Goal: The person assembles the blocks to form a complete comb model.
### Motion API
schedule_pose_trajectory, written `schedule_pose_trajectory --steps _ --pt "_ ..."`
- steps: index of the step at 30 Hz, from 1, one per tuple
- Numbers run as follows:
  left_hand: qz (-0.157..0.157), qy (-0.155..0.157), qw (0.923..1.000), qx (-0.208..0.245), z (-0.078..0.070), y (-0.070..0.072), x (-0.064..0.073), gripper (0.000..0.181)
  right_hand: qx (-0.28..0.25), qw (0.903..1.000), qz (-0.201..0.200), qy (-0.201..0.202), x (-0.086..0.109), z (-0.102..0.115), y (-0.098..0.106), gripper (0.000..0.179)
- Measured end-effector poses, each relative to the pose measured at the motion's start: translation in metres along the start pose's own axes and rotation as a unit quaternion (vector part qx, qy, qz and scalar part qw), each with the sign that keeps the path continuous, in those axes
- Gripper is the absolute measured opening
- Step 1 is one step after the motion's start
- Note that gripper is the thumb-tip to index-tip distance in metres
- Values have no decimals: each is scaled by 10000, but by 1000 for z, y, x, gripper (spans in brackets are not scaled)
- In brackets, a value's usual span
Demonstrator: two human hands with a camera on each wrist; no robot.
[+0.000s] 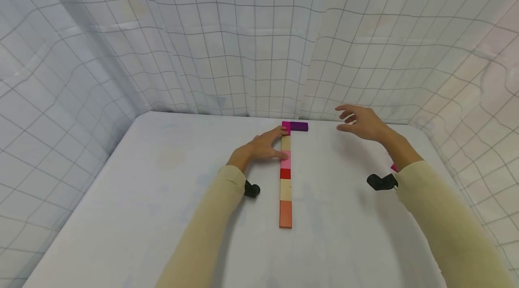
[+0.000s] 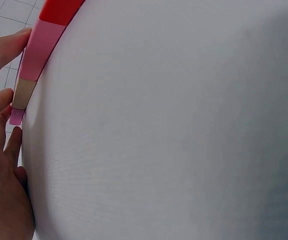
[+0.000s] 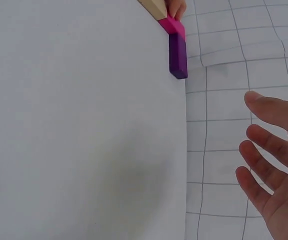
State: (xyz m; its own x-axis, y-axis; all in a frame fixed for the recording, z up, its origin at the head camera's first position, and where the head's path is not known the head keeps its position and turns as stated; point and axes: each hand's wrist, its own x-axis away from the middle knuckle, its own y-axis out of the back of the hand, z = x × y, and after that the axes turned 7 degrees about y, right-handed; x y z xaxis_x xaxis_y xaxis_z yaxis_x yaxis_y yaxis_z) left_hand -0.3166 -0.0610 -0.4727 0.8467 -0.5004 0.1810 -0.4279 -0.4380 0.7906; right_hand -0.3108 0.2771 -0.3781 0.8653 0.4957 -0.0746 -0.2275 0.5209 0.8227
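Observation:
A straight row of wooden blocks runs front to back on the white table. From the far end it goes magenta block [image 1: 286,125], tan block [image 1: 285,143], pink block [image 1: 285,163], red block [image 1: 285,173], cream block [image 1: 285,189] and orange block [image 1: 285,214]. Beside the magenta block, at its right, lies a purple block [image 1: 299,126] turned crosswise. My left hand [image 1: 263,145] rests at the row from the left, fingertips on the magenta block and thumb on the pink one. Spread in the air to the right, my right hand [image 1: 364,124] holds nothing.
A small magenta piece [image 1: 394,167] shows past my right sleeve, which hides most of it. Black wrist-worn devices [image 1: 381,182] sit under both forearms. White grid-patterned curtains [image 1: 279,44] hang around the table [image 1: 170,207], close behind its far edge.

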Motion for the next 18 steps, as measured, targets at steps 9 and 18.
schedule_pose_trajectory --steps 9,18 --pt "30 -7 10000 -12 1 0 -1 84 86 9998 -117 -113 30 -12 15 59" --pt "62 22 9999 -81 1 1 -1 85 155 9993 -186 -281 62 -30 25 56"
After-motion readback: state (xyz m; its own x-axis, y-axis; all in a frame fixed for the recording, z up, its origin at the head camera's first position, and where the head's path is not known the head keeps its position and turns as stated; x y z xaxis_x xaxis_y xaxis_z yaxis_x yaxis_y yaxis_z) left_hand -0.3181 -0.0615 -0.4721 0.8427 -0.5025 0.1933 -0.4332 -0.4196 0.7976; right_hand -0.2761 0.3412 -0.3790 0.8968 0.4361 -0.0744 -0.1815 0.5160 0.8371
